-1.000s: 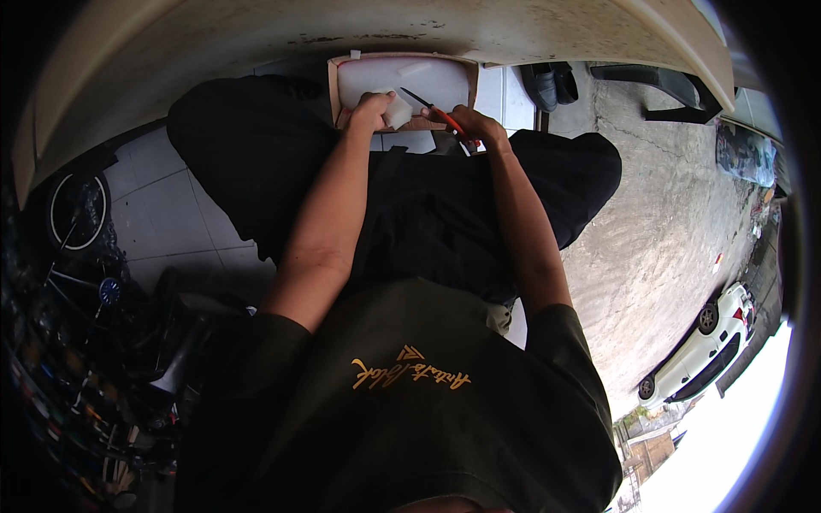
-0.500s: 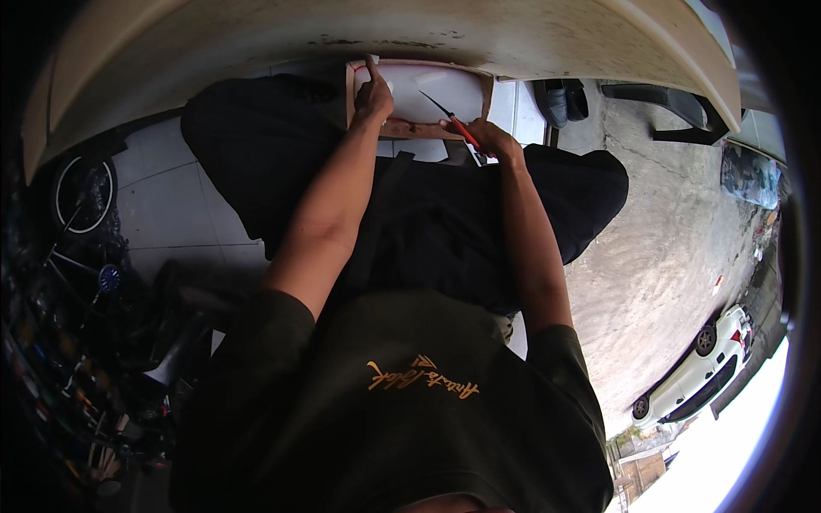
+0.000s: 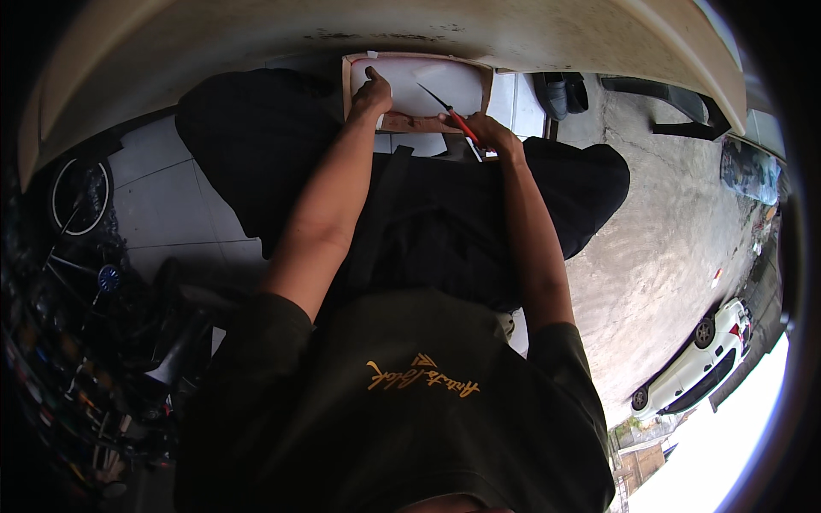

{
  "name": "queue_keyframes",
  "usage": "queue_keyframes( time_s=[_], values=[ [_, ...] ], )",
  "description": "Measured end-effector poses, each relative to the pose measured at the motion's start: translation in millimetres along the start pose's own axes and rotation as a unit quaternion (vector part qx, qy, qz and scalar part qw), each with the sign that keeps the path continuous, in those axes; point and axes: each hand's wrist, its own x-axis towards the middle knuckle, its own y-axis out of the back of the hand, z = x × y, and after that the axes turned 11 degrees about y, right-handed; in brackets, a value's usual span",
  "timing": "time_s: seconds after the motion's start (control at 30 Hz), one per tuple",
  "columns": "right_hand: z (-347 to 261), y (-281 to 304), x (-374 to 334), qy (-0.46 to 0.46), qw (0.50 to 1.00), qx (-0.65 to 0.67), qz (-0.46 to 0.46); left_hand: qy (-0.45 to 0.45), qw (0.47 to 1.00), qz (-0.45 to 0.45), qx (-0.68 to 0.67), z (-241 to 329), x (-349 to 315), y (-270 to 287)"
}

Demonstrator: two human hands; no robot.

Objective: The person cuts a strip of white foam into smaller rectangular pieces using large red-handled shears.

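Observation:
In front of my knees lies a shallow white-bottomed box with a brown rim [image 3: 419, 125]. My left hand [image 3: 374, 94] is over its left side, the fingers curled in and the thumb toward the far edge. What those fingers hold, if anything, is hidden. A small white piece [image 3: 372, 55] sits on the far rim, just beyond that hand. At the box's near right corner, my right hand [image 3: 493, 135] is closed round a red-handled tool with a slim dark pointed blade [image 3: 464, 126]. Its tip points far left, over the white bottom.
A curved beige panel [image 3: 256, 51] arches over the far side. Dark shoes [image 3: 562, 96] stand right of the box. At the left are a bicycle wheel [image 3: 83, 196] and dark clutter. Concrete ground [image 3: 650, 231] spreads rightward to a parked white car [image 3: 697, 359].
My left hand has drawn back slightly from the far rim, leaving the white piece there. My right hand and the red-handled tool have barely shifted.

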Motion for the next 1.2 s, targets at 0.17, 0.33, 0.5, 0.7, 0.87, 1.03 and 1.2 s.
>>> queue_keyframes(
  time_s=[0.17, 0.33, 0.5, 0.7, 0.87, 1.03, 1.2],
  values=[
    [5, -2, 0, 0.059, 0.997, -0.046, 0.005, -0.007, 0.995, 0.067, -0.073, 9, -20, 23],
    [-5, 2, -5, 0.053, 0.996, -0.077, -0.01, -0.045, 0.998, 0.016, 0.042, 0, -17, 9],
    [-5, 3, -3, 0.015, 0.997, -0.071, -0.025, -0.018, 0.994, -0.049, 0.097, 6, -8, -20],
    [20, 1, 5, -0.066, 0.993, -0.024, 0.09, -0.034, 0.994, -0.054, 0.091, -1, -9, -19],
    [-2, 6, -1, -0.106, 0.982, -0.039, 0.152, -0.049, 0.989, -0.081, 0.115, 1, -15, -14],
    [-18, -7, 10, -0.093, 0.976, -0.066, 0.187, -0.057, 0.988, -0.065, 0.13, 4, -26, -10],
    [-30, -10, 15, -0.082, 0.974, -0.06, 0.2, -0.105, 0.98, -0.051, 0.164, -1, -31, -8]
  ],
)
